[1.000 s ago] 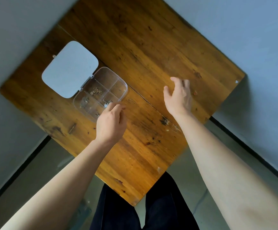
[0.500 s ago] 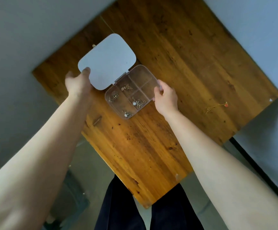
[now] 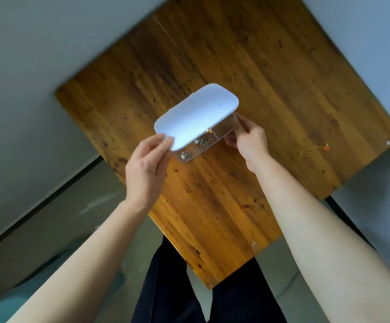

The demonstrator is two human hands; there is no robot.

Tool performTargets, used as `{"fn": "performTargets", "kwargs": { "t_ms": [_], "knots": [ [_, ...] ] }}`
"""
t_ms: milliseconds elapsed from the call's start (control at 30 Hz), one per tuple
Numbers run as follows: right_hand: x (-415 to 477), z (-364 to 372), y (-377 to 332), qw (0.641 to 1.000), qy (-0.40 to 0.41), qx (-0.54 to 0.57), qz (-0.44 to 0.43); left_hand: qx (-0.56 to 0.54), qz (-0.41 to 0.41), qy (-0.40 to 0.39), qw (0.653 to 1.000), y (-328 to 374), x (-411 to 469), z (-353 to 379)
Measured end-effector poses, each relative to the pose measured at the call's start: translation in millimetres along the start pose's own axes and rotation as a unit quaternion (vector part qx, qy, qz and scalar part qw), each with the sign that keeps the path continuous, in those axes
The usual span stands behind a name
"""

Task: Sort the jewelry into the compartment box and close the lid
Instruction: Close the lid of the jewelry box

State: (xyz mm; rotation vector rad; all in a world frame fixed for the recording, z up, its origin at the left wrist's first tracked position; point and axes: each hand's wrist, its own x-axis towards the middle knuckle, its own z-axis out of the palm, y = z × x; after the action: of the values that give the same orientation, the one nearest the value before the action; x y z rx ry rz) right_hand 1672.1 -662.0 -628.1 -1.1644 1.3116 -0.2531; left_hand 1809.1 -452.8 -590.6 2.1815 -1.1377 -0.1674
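A clear compartment box (image 3: 222,134) sits mid-table with silver and gold jewelry in its near compartments. Its white lid (image 3: 196,115) is swung partway over the box, tilted, hiding the far compartments. My left hand (image 3: 147,164) pinches the lid's near left corner. At the box's right end, my right hand (image 3: 250,138) grips the side. A gold chain with a red pendant (image 3: 314,150) lies loose on the table far to the right.
The wooden table (image 3: 236,66) is set diagonally, with grey wall on the left and right. Its near corner points at my dark trousers (image 3: 189,287). Grey floor shows on both sides below.
My left hand has swung the lid from flat on the table up and over the box. My right hand stays on the box's right end. The view has shifted left.
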Motion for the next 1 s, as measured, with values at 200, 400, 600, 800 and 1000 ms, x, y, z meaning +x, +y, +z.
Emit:
{"fn": "performTargets", "kwargs": {
  "t_ms": [200,400,600,800,1000],
  "knots": [
    [-6.5,-4.9,-1.4,0.997,-0.021,0.057,0.055,0.051,-0.035,-0.099,0.993,-1.8,-17.9,23.1],
    [-11.7,-0.3,0.9,0.998,-0.029,-0.049,-0.027,-0.247,-0.428,-0.072,0.867,16.2,-4.3,31.7],
    [2.0,23.3,-22.5,0.990,-0.013,-0.113,-0.087,-0.302,-0.448,-0.013,0.841,16.8,39.4,24.0],
    [41.6,78.4,-69.7,0.984,-0.022,-0.128,-0.121,-0.299,-0.424,0.001,0.855,-25.0,99.8,5.7],
    [67.3,131.8,-99.6,0.989,-0.036,-0.089,-0.109,-0.248,-0.396,0.038,0.883,-57.1,143.7,-2.8]
  ]
}}
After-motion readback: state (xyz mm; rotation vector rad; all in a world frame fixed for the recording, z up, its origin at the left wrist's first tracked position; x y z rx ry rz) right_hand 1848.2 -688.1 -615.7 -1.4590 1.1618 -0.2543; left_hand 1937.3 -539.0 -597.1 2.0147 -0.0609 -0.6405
